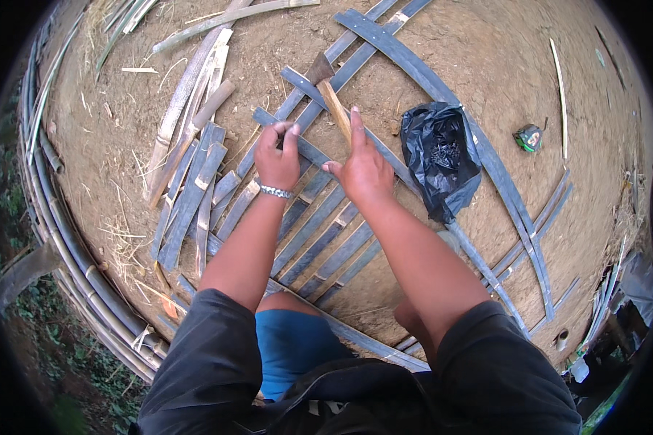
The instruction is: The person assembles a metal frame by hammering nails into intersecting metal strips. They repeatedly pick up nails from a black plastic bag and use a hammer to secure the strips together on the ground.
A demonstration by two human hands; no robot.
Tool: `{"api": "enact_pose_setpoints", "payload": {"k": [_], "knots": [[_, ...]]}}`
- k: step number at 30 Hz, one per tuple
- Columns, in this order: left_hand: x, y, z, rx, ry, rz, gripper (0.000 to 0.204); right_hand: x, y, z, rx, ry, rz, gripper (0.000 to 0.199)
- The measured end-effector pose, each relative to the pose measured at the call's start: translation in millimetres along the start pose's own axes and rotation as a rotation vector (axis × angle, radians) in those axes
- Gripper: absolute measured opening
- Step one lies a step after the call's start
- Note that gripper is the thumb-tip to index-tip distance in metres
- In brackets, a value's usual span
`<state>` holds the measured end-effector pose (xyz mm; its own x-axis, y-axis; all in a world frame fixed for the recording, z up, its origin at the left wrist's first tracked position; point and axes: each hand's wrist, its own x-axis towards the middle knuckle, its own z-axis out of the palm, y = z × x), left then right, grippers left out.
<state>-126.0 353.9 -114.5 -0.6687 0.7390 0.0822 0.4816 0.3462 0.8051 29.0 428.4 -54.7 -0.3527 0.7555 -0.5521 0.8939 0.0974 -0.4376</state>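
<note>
Left hand [278, 161] pinches narrowly, contents indiscernible, over a flat grey bamboo slat [313, 153]; right hand [370, 168] grips a tan wooden-handled, dark-headed tool [335, 107]

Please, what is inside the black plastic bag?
The open black plastic bag holds a heap of small, thin, grey pieces, possibly nails. Whatever lies beneath the heap cannot be seen.

Anything pinched in my left hand [278, 161] too small to tell, lower end of the handle [334, 105] hidden by my right hand [370, 172], slats [310, 197] partly covered by my forearms [241, 246], strips [362, 60] cut off at the top edge, bits [445, 155] in the bag [416, 148] too small to identify
</note>
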Motion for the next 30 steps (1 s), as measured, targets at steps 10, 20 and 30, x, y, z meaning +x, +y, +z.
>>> {"api": "enact_pose_setpoints", "payload": {"k": [10,20,30], "knots": [[-38.7,-7.3,-0.8,0.011,-0.068,0.204,0.005,2.1,4.9,6.7,0.009,-0.010,-0.032,0.115],[-45.2,-15.0,6.7,0.118,-0.023,0.318,0.007,5.3,1.3,6.9,0.021,-0.065,0.021,0.119],[-45.6,-17.4,8.7,0.136,-0.002,0.325,0.010,5.1,3.2,12.3,0.005,0.006,-0.031,0.118]]}}
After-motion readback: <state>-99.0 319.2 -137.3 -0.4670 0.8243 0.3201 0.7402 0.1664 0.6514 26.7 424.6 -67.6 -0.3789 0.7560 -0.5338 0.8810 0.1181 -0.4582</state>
